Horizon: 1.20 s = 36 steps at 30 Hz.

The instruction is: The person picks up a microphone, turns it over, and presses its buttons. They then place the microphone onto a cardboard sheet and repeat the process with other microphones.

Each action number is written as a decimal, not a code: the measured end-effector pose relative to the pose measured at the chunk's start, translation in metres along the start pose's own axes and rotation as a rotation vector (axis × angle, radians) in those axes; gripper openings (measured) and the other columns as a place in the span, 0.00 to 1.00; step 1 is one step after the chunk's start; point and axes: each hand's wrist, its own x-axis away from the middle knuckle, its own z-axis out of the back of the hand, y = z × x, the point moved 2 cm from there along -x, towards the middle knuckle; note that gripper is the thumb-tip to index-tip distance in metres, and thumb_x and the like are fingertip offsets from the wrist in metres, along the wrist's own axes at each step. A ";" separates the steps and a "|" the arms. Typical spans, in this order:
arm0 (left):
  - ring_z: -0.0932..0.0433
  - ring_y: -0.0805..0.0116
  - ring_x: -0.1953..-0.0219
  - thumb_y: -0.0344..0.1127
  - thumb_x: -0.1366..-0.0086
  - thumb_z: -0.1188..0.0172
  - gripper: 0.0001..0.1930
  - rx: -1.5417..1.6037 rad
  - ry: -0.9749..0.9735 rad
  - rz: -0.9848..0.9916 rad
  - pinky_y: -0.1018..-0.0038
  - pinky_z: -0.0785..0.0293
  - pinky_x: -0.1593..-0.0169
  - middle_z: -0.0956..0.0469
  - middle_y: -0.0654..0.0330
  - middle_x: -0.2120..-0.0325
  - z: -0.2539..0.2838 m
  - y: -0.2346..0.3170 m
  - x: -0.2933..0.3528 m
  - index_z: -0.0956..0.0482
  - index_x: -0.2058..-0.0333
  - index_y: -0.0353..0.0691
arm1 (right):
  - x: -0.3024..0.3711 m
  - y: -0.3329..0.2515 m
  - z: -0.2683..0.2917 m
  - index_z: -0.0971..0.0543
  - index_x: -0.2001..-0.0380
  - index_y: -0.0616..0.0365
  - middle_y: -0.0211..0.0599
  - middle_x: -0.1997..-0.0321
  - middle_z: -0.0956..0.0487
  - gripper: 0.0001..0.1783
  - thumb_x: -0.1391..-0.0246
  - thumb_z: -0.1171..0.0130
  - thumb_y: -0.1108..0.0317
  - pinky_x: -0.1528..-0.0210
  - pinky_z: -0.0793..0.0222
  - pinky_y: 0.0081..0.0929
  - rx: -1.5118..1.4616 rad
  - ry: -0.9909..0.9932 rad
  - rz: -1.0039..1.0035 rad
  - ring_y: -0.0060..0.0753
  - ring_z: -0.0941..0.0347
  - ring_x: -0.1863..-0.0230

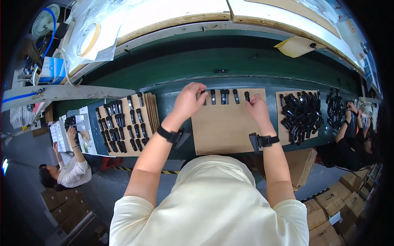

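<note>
A sheet of brown cardboard lies on the green work table in front of me. Along its far edge stands a row of small black stick-shaped devices, each with a rounded dark head. At the row's left end my left hand is closed, thumb and fingers around one black device that they partly hide. My right hand pinches another black device at the right end. Below the row the cardboard surface shows bare.
To the right, a heap of black devices covers another cardboard sheet. On the left, stacked cardboard carries devices in rows. Beyond runs a green conveyor belt with a few loose devices. People work at both sides.
</note>
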 end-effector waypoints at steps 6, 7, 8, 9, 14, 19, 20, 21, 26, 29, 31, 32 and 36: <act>0.22 0.60 0.62 0.31 0.43 0.38 0.10 -0.119 0.000 0.117 0.69 0.25 0.56 0.23 0.53 0.66 -0.022 -0.058 -0.048 0.23 0.62 0.35 | -0.022 0.012 -0.027 0.27 0.69 0.61 0.47 0.68 0.21 0.11 0.53 0.38 0.68 0.65 0.27 0.42 0.127 0.039 -0.036 0.52 0.23 0.65; 0.22 0.60 0.62 0.31 0.43 0.38 0.10 -0.119 -0.005 0.120 0.69 0.25 0.56 0.23 0.53 0.66 -0.027 -0.065 -0.054 0.23 0.62 0.35 | -0.023 0.015 -0.031 0.27 0.68 0.60 0.47 0.67 0.21 0.12 0.53 0.38 0.68 0.65 0.27 0.43 0.141 0.058 -0.025 0.52 0.23 0.65; 0.22 0.60 0.62 0.31 0.44 0.38 0.11 -0.130 -0.022 0.142 0.69 0.25 0.56 0.23 0.53 0.66 -0.032 -0.072 -0.060 0.23 0.62 0.35 | -0.026 0.017 -0.034 0.27 0.67 0.60 0.47 0.65 0.21 0.12 0.53 0.38 0.68 0.65 0.27 0.43 0.155 0.077 -0.015 0.53 0.23 0.65; 0.22 0.59 0.62 0.32 0.44 0.38 0.11 -0.141 -0.040 0.164 0.68 0.25 0.56 0.23 0.53 0.66 -0.038 -0.078 -0.066 0.22 0.62 0.35 | -0.028 0.021 -0.036 0.27 0.67 0.60 0.47 0.65 0.21 0.12 0.53 0.38 0.68 0.65 0.27 0.43 0.155 0.075 -0.020 0.53 0.23 0.65; 0.23 0.56 0.58 0.34 0.45 0.36 0.14 -0.255 -0.056 0.184 0.66 0.26 0.54 0.23 0.53 0.64 -0.060 -0.107 -0.088 0.22 0.61 0.37 | -0.025 0.022 -0.036 0.28 0.63 0.59 0.46 0.61 0.23 0.15 0.52 0.37 0.66 0.64 0.27 0.43 0.183 0.079 0.030 0.51 0.24 0.64; 0.27 0.51 0.51 0.35 0.46 0.36 0.16 -0.310 -0.146 0.234 0.61 0.28 0.49 0.24 0.53 0.60 -0.076 -0.128 -0.107 0.23 0.57 0.43 | -0.008 0.011 -0.011 0.28 0.59 0.59 0.42 0.63 0.25 0.15 0.49 0.38 0.69 0.68 0.29 0.35 0.114 0.099 0.144 0.43 0.26 0.70; 0.27 0.51 0.51 0.34 0.46 0.36 0.16 -0.327 -0.167 0.259 0.61 0.28 0.48 0.24 0.53 0.59 -0.079 -0.130 -0.110 0.23 0.57 0.43 | -0.004 0.008 -0.006 0.29 0.58 0.59 0.41 0.64 0.25 0.15 0.49 0.39 0.71 0.69 0.30 0.33 0.079 0.090 0.179 0.40 0.27 0.72; 0.27 0.51 0.51 0.34 0.46 0.37 0.16 -0.345 -0.187 0.286 0.61 0.28 0.48 0.24 0.53 0.58 -0.080 -0.133 -0.112 0.23 0.57 0.44 | -0.001 0.005 0.000 0.29 0.58 0.59 0.41 0.64 0.25 0.15 0.49 0.39 0.71 0.69 0.30 0.33 0.080 0.089 0.172 0.40 0.27 0.72; 0.26 0.49 0.53 0.35 0.45 0.37 0.13 -0.376 -0.213 0.308 0.59 0.28 0.50 0.23 0.53 0.60 -0.080 -0.138 -0.117 0.24 0.60 0.44 | 0.019 -0.013 0.017 0.28 0.59 0.59 0.40 0.63 0.25 0.13 0.48 0.40 0.73 0.69 0.29 0.30 -0.035 0.014 0.161 0.37 0.28 0.72; 0.23 0.52 0.58 0.32 0.45 0.37 0.11 -0.242 -0.197 0.337 0.61 0.26 0.54 0.23 0.54 0.64 -0.073 -0.128 -0.111 0.25 0.62 0.42 | 0.026 -0.023 0.021 0.28 0.58 0.59 0.38 0.64 0.26 0.13 0.48 0.40 0.74 0.70 0.30 0.27 -0.096 0.017 0.224 0.32 0.30 0.75; 0.22 0.53 0.61 0.31 0.45 0.37 0.10 -0.178 -0.184 0.350 0.63 0.25 0.56 0.23 0.54 0.67 -0.066 -0.112 -0.104 0.26 0.63 0.40 | 0.029 -0.034 0.022 0.28 0.58 0.59 0.38 0.64 0.26 0.14 0.49 0.40 0.76 0.69 0.31 0.27 -0.221 0.004 0.228 0.31 0.30 0.74; 0.22 0.59 0.64 0.28 0.44 0.38 0.10 -0.060 -0.163 0.307 0.67 0.26 0.58 0.23 0.57 0.68 -0.063 -0.102 -0.096 0.27 0.63 0.40 | 0.031 -0.040 0.023 0.28 0.58 0.59 0.38 0.64 0.26 0.14 0.49 0.41 0.77 0.69 0.31 0.27 -0.283 -0.004 0.233 0.31 0.30 0.74; 0.24 0.74 0.67 0.20 0.44 0.40 0.10 0.260 -0.130 0.242 0.79 0.27 0.62 0.26 0.63 0.71 -0.041 -0.030 -0.058 0.30 0.65 0.37 | 0.035 -0.070 0.034 0.28 0.54 0.58 0.35 0.62 0.27 0.18 0.49 0.42 0.80 0.64 0.32 0.22 -0.354 0.040 0.340 0.25 0.30 0.69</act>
